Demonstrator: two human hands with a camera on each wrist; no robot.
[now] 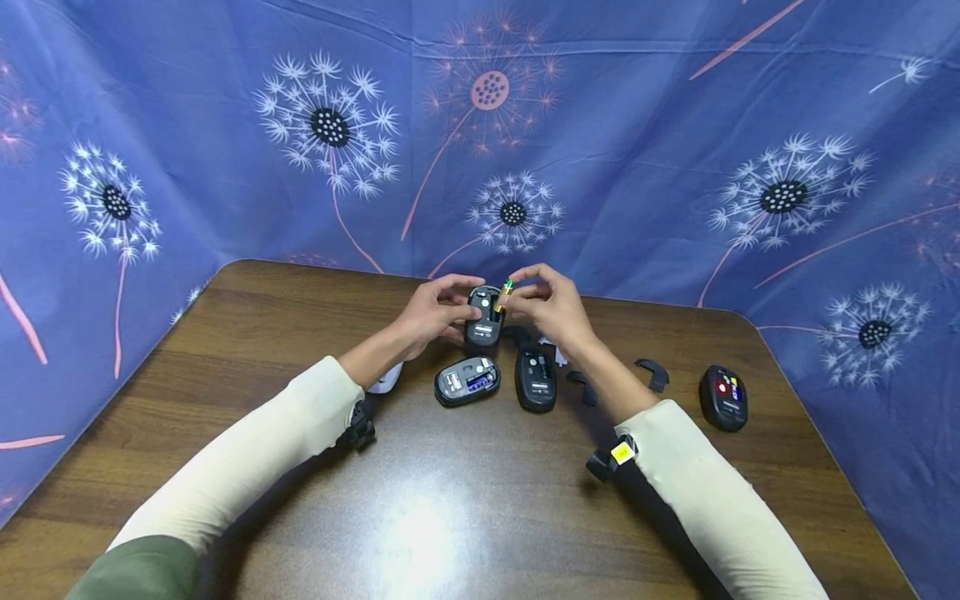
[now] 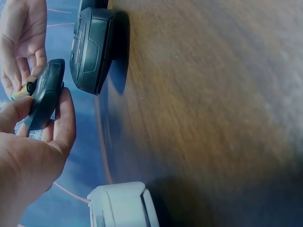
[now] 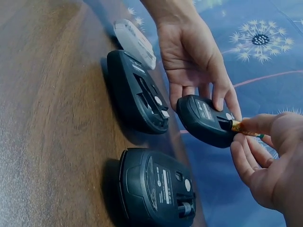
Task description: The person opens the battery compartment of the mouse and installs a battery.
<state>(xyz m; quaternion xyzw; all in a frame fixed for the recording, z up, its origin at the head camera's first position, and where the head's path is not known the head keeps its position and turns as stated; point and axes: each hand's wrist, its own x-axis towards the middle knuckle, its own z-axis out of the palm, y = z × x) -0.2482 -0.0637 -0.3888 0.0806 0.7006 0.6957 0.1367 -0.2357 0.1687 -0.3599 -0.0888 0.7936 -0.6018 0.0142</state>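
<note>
My left hand (image 1: 429, 317) holds a black computer mouse (image 1: 482, 332) with its underside turned up, thumb on the underside and fingers behind. The mouse is raised off the table, and its battery slot lies uncovered. Thumb and fingers of my right hand (image 1: 557, 315) pinch a small gold battery (image 1: 503, 298) with a green end. In the right wrist view, one end of the battery (image 3: 242, 128) sits at the slot of the mouse (image 3: 201, 124) and the green end points outward. From the left wrist, the mouse (image 2: 46, 97) shows edge-on, with the battery partly behind fingers.
Below the hands, two upturned mice lie on the wooden table: one with a blue battery (image 1: 467, 382), one black (image 1: 536, 381). Another black mouse (image 1: 723, 398) lies far right. Loose black covers (image 1: 656, 375) sit near the right forearm. A white mouse (image 1: 386, 380) is beside the left wrist.
</note>
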